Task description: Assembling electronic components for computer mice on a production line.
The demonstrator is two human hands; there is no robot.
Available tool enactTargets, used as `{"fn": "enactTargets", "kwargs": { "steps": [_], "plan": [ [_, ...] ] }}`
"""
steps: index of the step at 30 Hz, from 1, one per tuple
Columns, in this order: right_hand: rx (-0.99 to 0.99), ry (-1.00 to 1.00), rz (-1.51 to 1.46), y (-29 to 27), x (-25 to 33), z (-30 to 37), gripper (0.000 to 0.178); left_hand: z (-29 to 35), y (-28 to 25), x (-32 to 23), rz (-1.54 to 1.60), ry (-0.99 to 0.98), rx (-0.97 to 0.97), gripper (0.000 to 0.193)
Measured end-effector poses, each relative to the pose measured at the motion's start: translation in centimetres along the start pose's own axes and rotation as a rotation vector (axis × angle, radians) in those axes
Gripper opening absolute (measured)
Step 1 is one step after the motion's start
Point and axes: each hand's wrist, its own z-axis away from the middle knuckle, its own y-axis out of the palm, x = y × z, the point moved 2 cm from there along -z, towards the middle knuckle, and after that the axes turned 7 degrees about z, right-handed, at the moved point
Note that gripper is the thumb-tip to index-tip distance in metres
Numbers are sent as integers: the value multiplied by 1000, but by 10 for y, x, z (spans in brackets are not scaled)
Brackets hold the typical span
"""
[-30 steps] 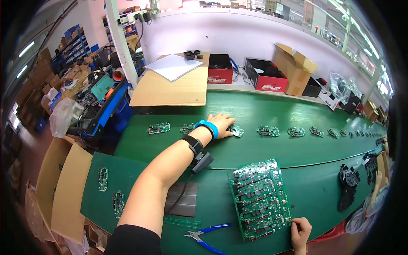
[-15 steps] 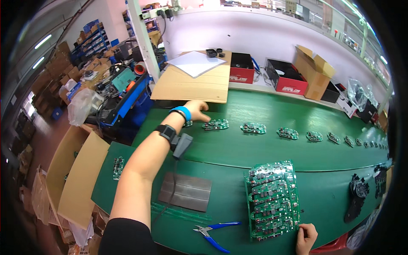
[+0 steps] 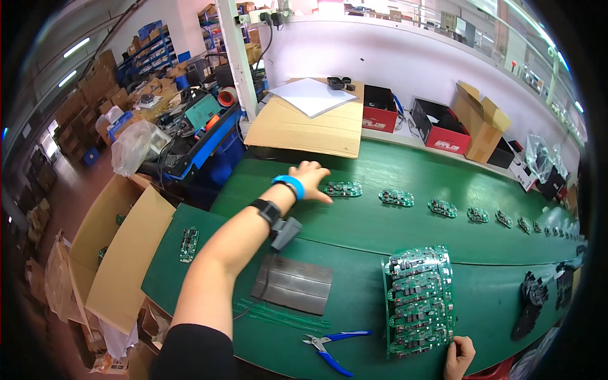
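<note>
My left hand (image 3: 309, 180) reaches over the far green mat with its fingers apart, just left of a small green circuit board (image 3: 343, 189). The hand hides whatever lies beneath it. More such boards run in a row to the right, among them one board (image 3: 396, 198) close by. My right hand (image 3: 460, 357) is closed at the near right corner of a panel of joined circuit boards (image 3: 419, 301); its fingertips are hidden. Blue-handled cutters (image 3: 335, 348) lie with their handles spread, left of the panel's near end.
Thin green strips (image 3: 278, 315) and a dark grooved plate (image 3: 294, 286) lie near my left forearm. A single board (image 3: 189, 244) rests at the left, by an open carton (image 3: 123, 266). Cardboard (image 3: 304, 133) overhangs the far side; a red-black box (image 3: 380, 109) stands beside it. Black parts (image 3: 531, 297) lie far right.
The whole view has shifted a little to the right. My left hand has come nearer on the mat and its fingers have spread. My right hand stays at the panel's corner.
</note>
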Motion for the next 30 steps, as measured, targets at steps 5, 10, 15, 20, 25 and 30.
{"fn": "enactTargets", "kwargs": {
  "steps": [5,10,15,20,25,30],
  "plan": [
    [10,-33,0,4,-1,0,11,-4,2,-10,-80,36,-35,55],
    [14,-14,56,8,-14,6,12,42,-39,33,157,81,-115,46],
    [12,18,91,3,-16,9,13,151,-85,131,305,-382,376,37],
    [31,2,91,6,-14,6,14,249,-85,142,98,-858,429,71],
    [9,-61,91,7,-12,5,13,284,-44,186,194,-749,136,81],
    [-3,-41,111,7,-7,7,12,253,-46,188,225,-808,82,64]
  ]
}}
